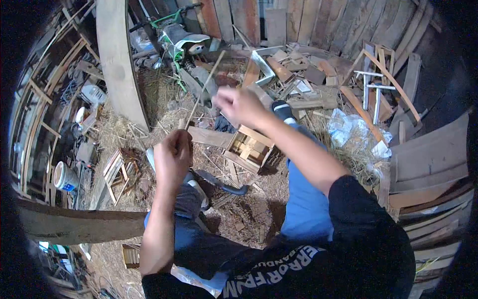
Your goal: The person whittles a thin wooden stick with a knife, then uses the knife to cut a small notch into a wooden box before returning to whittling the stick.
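My left hand (173, 153) is closed around the lower end of a thin wooden strip (205, 88), which slants up and to the right. Off to the strip's right is my right hand (240, 105), its curled fingers smeared by motion; whether they hold anything cannot be made out. Below the hands, a small slatted wooden crate (238, 160) with wood pieces inside sits on the ground between my feet. A dark curved tool (222, 184), perhaps a sickle or knife, lies in front of the crate, near my left foot.
Scrap wood (294, 67) is heaped at the back, beside a green-and-white motorbike (174, 42). A tall plank (115, 60) leans at left, with a white bucket (65, 175) further out. Plastic bags (348, 130) and a board (429, 154) are at right. A beam (84, 225) crosses the lower left.
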### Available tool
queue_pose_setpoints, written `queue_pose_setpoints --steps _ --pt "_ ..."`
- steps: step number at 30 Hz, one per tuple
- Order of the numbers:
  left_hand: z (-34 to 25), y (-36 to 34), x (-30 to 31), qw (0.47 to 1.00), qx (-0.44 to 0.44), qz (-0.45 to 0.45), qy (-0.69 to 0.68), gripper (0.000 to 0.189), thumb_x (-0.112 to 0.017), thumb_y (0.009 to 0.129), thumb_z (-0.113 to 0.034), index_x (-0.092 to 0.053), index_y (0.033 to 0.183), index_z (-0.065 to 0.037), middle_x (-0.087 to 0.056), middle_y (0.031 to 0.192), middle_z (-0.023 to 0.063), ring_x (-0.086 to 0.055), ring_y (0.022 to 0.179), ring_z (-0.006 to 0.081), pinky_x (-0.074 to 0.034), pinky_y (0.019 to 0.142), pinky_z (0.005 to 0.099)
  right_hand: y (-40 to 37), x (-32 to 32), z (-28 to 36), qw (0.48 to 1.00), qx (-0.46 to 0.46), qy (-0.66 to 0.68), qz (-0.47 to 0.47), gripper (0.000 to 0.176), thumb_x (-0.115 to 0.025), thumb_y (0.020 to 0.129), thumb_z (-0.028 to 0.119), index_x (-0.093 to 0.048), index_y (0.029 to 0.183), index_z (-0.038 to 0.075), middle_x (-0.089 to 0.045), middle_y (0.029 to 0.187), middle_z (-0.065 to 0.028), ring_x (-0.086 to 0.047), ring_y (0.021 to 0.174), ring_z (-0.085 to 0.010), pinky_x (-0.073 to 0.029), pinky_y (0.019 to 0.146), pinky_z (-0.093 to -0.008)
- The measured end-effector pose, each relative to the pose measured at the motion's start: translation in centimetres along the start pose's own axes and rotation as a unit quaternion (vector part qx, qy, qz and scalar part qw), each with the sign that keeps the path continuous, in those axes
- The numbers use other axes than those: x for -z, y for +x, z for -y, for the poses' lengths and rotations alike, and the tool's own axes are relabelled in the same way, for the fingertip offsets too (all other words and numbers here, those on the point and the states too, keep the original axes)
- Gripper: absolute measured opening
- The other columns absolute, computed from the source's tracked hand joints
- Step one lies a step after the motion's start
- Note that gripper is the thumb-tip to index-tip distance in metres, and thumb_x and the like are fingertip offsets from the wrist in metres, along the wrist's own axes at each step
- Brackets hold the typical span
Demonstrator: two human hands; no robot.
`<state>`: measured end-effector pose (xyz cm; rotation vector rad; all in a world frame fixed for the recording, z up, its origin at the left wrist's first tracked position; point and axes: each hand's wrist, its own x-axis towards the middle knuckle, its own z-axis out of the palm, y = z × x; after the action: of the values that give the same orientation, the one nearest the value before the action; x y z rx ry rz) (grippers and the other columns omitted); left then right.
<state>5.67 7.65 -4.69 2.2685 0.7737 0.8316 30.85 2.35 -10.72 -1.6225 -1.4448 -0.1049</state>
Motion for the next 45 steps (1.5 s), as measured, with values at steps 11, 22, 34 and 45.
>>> queue_pose_setpoints --steps 11,22,34,45 --pt "0.5 -0.6 -0.1 1.0 -0.021 -0.008 0.004 0.022 -0.059 0.102 -0.011 -0.066 0.088 0.006 -0.057 0.063 0.0141 -0.051 0.06 0.0102 -0.045 0.056 0.0331 0.7 -0.2 0.9 0.998 -0.059 0.011 0.001 0.037 -0.061 0.101 0.043 -0.064 0.084 0.01 -0.063 0.067 -0.0163 -0.065 0.061 -0.0353 -0.049 0.057 -0.0466" --pt "-0.1 -0.2 0.3 0.996 -0.024 -0.024 0.077 0.017 -0.058 0.098 -0.009 -0.064 0.087 0.002 -0.061 0.07 0.0242 -0.062 0.058 0.0367 -0.048 0.058 0.0417 -1.5 -0.9 3.7 0.998 0.019 0.005 0.06 0.04 -0.058 0.1 0.05 -0.072 0.094 0.014 -0.07 0.075 -0.0173 -0.071 0.075 -0.0402 -0.056 0.067 -0.0505" --pt "0.2 0.7 0.0 0.989 -0.051 -0.057 0.129 0.018 -0.059 0.099 -0.012 -0.065 0.088 0.001 -0.062 0.077 0.028 -0.063 0.073 0.0495 -0.05 0.06 0.0471 0.0 -1.8 4.0 1.0 0.001 0.028 0.012 0.032 -0.064 0.099 0.041 -0.067 0.088 0.011 -0.064 0.066 -0.0157 -0.069 0.065 -0.0379 -0.049 0.056 -0.0484" --pt "-0.4 -0.3 0.1 0.996 -0.059 -0.053 0.029 0.019 -0.059 0.101 -0.01 -0.065 0.088 0.002 -0.055 0.062 0.0167 -0.052 0.055 0.0161 -0.044 0.054 0.0354 -0.5 -0.6 3.9 0.996 0.087 0.018 -0.015 0.039 -0.06 0.102 0.042 -0.062 0.083 0.008 -0.065 0.071 -0.0152 -0.068 0.067 -0.0353 -0.049 0.06 -0.0458"
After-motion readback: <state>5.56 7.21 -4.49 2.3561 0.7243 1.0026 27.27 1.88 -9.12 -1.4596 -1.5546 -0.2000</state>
